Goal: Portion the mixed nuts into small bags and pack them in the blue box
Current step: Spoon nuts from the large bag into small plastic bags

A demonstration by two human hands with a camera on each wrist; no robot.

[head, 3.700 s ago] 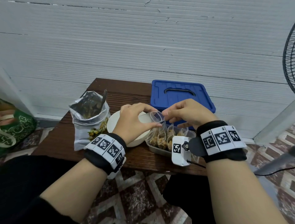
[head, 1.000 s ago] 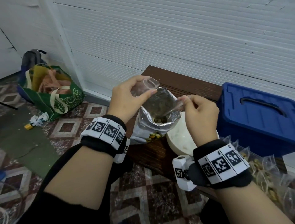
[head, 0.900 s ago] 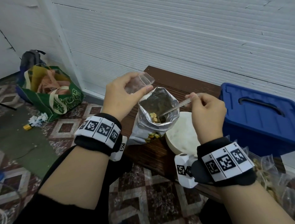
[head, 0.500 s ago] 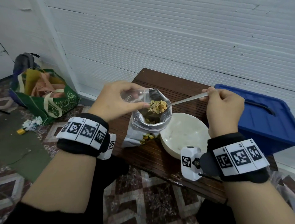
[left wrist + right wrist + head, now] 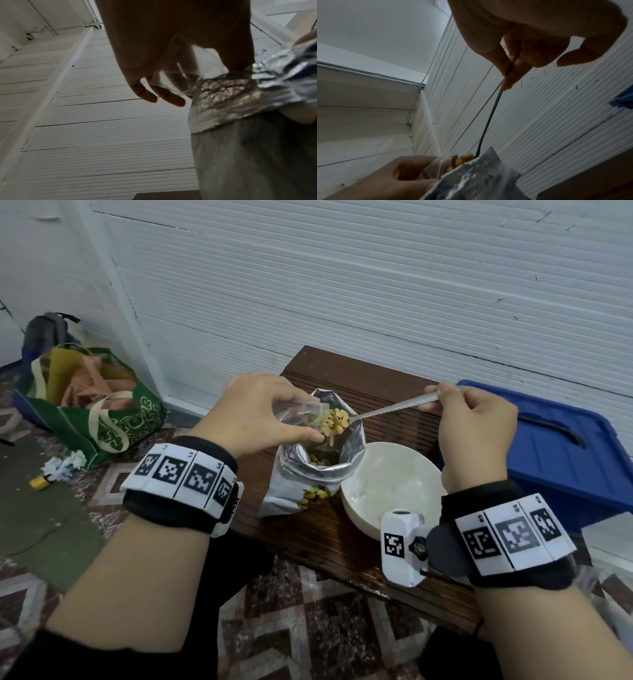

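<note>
My left hand (image 5: 260, 414) pinches a small clear bag (image 5: 296, 416) open just above the mouth of the silver foil nut bag (image 5: 308, 474), which stands on the brown table (image 5: 329, 539). My right hand (image 5: 476, 419) pinches the handle of a metal spoon (image 5: 394, 409); its bowl, heaped with mixed nuts (image 5: 334, 421), is at the small bag's mouth. The left wrist view shows the clear bag (image 5: 178, 79) between my fingers (image 5: 145, 93) beside the foil bag (image 5: 228, 94). In the right wrist view the spoon (image 5: 489, 116) runs down to the nuts (image 5: 462, 159). The blue box (image 5: 561, 453), lid on, sits at the right.
A white bowl (image 5: 390, 487) stands on the table right of the foil bag. A green tote bag (image 5: 102, 412) and a grey backpack (image 5: 44, 332) lie on the patterned floor at left. A white ribbed wall (image 5: 342, 285) backs the table.
The spoon has come up out of the foil bag loaded with nuts and moved left to the small bag's mouth. My left hand has lowered the clear bag toward the foil bag.
</note>
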